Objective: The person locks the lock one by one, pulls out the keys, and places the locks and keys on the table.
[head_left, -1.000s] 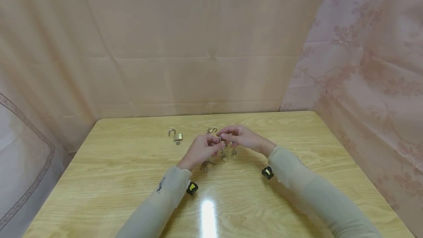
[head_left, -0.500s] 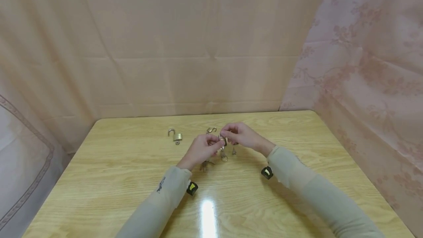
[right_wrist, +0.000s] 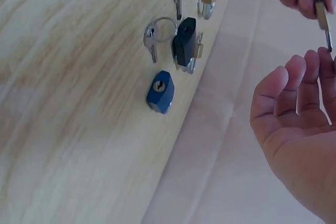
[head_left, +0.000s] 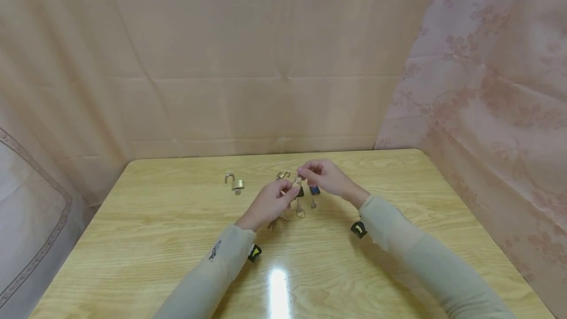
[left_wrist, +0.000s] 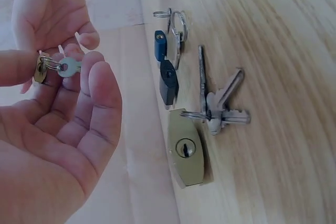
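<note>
My left hand (head_left: 269,203) holds a small brass padlock (left_wrist: 40,70) above the table. From its keyhole side hang a ring and a small key (left_wrist: 69,67), close to the left fingers. My right hand (head_left: 329,179) has its fingertips at the shackle (right_wrist: 329,40) of this padlock and seems to pinch it; the right thumb is hidden in the right wrist view. Below the hands, a black padlock (right_wrist: 185,43) and a blue padlock (right_wrist: 160,92) stand on the table, each near its keys. A larger brass padlock (left_wrist: 186,149) stands beside a bunch of keys (left_wrist: 216,113).
Further left on the wooden table (head_left: 177,240) lies another brass padlock (head_left: 238,184) with its shackle open. Near the back, a brass padlock (head_left: 283,175) also has an open shackle. A beige curtain (head_left: 248,87) hangs behind the table's far edge.
The right hand has drawn slightly up and back from the left hand, uncovering the small padlock's shackle and the blue padlock on the table. The left hand has barely moved.
</note>
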`<state>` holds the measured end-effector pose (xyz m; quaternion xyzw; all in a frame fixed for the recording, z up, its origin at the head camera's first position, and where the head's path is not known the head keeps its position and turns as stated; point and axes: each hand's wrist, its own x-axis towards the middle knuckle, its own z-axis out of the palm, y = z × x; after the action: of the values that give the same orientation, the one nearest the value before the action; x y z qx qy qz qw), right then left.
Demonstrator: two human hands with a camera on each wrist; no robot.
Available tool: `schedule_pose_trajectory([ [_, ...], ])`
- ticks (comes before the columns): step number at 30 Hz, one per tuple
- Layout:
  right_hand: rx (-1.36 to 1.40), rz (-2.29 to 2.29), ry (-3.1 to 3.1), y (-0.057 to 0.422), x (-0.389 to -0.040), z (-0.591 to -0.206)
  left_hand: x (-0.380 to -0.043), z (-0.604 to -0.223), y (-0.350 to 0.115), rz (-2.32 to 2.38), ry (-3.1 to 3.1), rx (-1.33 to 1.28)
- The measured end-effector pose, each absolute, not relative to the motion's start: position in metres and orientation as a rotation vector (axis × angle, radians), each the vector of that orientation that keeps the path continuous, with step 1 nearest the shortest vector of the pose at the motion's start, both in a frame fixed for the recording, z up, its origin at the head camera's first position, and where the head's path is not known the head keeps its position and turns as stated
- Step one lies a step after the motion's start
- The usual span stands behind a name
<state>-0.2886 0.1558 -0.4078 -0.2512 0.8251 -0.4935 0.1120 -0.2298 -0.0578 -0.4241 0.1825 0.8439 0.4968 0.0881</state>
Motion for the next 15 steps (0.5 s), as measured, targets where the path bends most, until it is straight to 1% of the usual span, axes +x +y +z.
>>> schedule_pose_trajectory([
  [10,-0.958,-1.311,2.426,0.1568,-0.2897,-0.4064,-0.2258,-0.4180,-0.0575,1.488,2.537,0.543],
  [15,-0.958,-1.303,2.435,0.1564,-0.2883,-0.4064,-0.2274,-0.4165,-0.0548,1.497,2.536,0.549],
])
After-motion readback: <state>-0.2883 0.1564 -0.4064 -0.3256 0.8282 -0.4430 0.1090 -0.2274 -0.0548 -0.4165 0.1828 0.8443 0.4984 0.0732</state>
